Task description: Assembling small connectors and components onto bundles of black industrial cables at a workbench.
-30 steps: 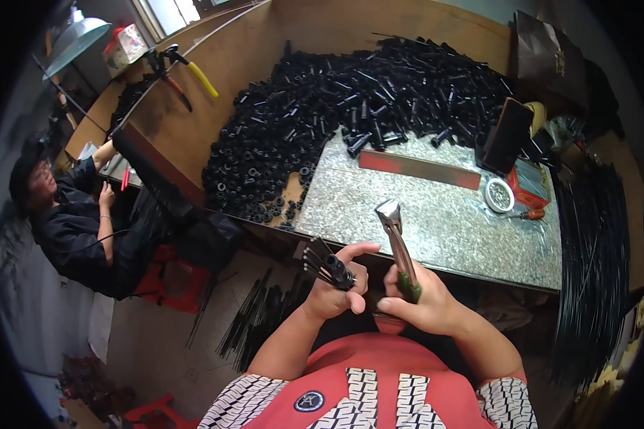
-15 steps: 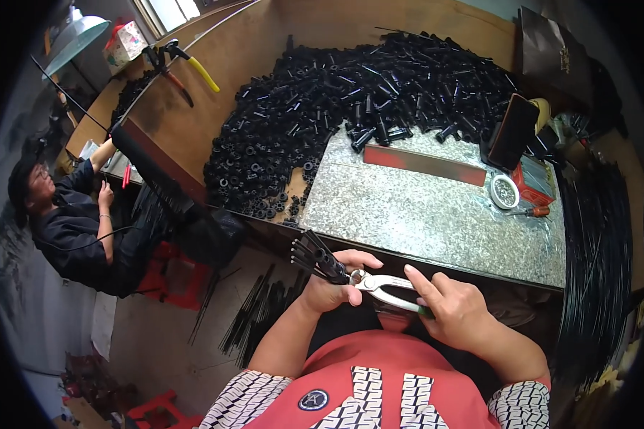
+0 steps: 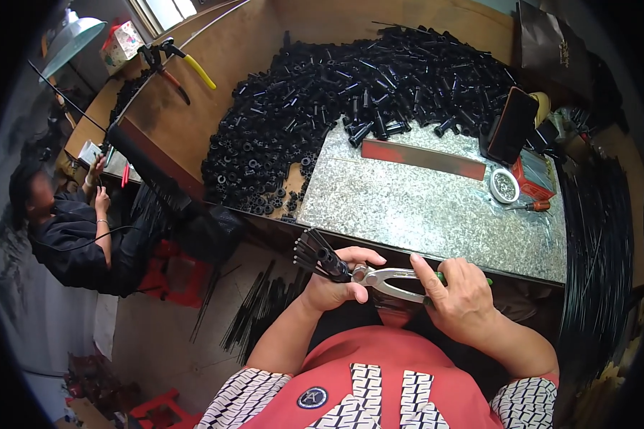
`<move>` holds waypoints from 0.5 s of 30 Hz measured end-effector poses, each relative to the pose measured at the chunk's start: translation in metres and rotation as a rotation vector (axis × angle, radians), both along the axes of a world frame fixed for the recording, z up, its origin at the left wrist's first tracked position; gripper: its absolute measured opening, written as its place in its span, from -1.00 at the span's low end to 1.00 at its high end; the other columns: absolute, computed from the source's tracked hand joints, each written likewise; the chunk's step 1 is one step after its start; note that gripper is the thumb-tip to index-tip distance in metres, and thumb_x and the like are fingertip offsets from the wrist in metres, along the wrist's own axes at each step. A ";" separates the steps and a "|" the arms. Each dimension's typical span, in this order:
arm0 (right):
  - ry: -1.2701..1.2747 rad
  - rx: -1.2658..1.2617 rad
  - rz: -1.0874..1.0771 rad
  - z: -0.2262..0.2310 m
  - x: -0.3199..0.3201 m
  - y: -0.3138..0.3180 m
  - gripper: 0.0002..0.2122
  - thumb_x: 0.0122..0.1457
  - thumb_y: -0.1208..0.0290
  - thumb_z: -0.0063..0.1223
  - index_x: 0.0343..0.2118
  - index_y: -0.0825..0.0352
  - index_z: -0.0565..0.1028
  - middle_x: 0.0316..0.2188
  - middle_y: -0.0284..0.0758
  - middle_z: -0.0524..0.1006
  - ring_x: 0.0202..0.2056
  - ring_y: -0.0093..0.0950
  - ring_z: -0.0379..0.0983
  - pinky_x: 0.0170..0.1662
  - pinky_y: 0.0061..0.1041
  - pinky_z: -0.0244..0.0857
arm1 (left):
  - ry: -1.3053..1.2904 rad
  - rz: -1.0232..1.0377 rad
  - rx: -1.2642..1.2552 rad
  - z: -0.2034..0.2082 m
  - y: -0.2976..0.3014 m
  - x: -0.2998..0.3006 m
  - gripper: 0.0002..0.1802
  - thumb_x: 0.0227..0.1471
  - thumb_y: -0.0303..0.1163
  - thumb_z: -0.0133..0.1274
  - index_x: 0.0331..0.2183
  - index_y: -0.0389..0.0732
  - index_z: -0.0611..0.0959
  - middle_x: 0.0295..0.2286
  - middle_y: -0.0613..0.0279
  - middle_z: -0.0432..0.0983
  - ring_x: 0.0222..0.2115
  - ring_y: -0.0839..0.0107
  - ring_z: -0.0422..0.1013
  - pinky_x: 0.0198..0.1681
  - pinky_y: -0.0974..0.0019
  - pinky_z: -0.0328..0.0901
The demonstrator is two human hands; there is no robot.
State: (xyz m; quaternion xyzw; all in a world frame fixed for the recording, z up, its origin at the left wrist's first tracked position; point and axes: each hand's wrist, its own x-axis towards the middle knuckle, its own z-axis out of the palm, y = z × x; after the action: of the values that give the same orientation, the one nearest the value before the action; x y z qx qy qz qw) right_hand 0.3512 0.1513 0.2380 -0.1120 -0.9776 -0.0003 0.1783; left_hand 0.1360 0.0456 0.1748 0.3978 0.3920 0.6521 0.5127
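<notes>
My left hand (image 3: 327,294) is closed around a black ribbed part with several thin black rods (image 3: 329,262), whose small pale tips fan out to the upper left. They look like umbrella ribs on a hub. My right hand (image 3: 459,300) grips end-cutting pincers (image 3: 385,275) with silver jaws and green handles. Its index finger lies extended along the tool. The jaws meet the end of the black part beside my left thumb; what they bite on is too small to make out.
Ahead, a speckled board (image 3: 408,207) carries a flat red-grey bar (image 3: 422,159), a white dish (image 3: 504,186), a screwdriver (image 3: 537,206) and a phone (image 3: 513,129). Black parts (image 3: 379,79) heap behind. Long rods (image 3: 597,264) hang right. A co-worker (image 3: 71,222) sits left.
The pincers' handles have spread further apart in my right hand, which has shifted slightly up and right. My left hand stays nearly in place. The co-worker's raised hand has come lower.
</notes>
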 end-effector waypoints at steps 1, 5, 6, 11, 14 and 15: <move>0.009 -0.023 -0.004 -0.001 0.000 0.000 -0.38 -0.15 0.48 0.13 0.11 0.30 0.35 -0.53 -0.32 0.25 -0.51 -0.41 0.26 -0.49 -0.42 0.14 | 0.008 0.015 0.006 0.002 0.000 0.002 -0.11 -0.49 0.14 0.36 -0.18 -0.34 0.57 -0.51 0.40 0.46 -0.54 0.70 0.27 -0.54 0.57 0.08; 0.004 -0.035 -0.020 -0.004 0.001 0.000 -0.30 -0.28 0.52 0.21 0.10 0.30 0.35 -0.52 -0.31 0.26 -0.50 -0.39 0.26 -0.48 -0.40 0.14 | 0.038 0.039 0.005 -0.002 0.001 0.003 -0.10 -0.45 0.15 0.34 -0.15 -0.35 0.55 -0.54 0.44 0.44 -0.55 0.72 0.25 -0.54 0.57 0.07; 0.004 -0.036 -0.020 -0.004 0.001 0.000 -0.30 -0.28 0.52 0.21 0.10 0.30 0.35 -0.52 -0.31 0.26 -0.50 -0.39 0.26 -0.48 -0.40 0.14 | 0.038 0.039 0.004 -0.002 0.002 0.004 -0.10 -0.45 0.15 0.34 -0.15 -0.35 0.55 -0.54 0.44 0.44 -0.55 0.72 0.25 -0.54 0.57 0.07; -0.010 0.024 -0.037 0.000 0.003 0.002 -0.32 -0.27 0.51 0.19 0.09 0.30 0.36 -0.52 -0.31 0.26 -0.51 -0.39 0.26 -0.49 -0.40 0.14 | 0.053 0.058 0.013 -0.002 0.005 0.007 -0.11 -0.41 0.16 0.33 -0.16 -0.35 0.54 -0.56 0.47 0.42 -0.55 0.75 0.23 -0.52 0.59 0.07; 0.007 0.014 -0.022 -0.001 0.002 0.002 -0.33 -0.25 0.51 0.18 0.09 0.30 0.36 -0.52 -0.31 0.26 -0.51 -0.38 0.27 -0.49 -0.39 0.15 | 0.035 0.087 -0.014 0.001 0.001 0.009 -0.12 -0.41 0.15 0.35 -0.15 -0.33 0.54 -0.56 0.50 0.41 -0.54 0.74 0.23 -0.50 0.60 0.08; 0.014 0.016 -0.010 -0.002 0.000 0.002 -0.33 -0.25 0.51 0.18 0.09 0.30 0.36 -0.52 -0.31 0.26 -0.51 -0.38 0.27 -0.49 -0.39 0.15 | 0.042 0.099 -0.012 -0.001 0.000 0.008 -0.12 -0.41 0.15 0.35 -0.15 -0.33 0.54 -0.56 0.50 0.41 -0.54 0.74 0.23 -0.50 0.60 0.08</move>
State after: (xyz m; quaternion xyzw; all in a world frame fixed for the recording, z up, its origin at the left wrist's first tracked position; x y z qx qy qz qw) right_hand 0.3510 0.1533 0.2364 -0.1155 -0.9757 -0.0082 0.1858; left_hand 0.1437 0.0453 0.1739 0.3884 0.4256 0.6660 0.4738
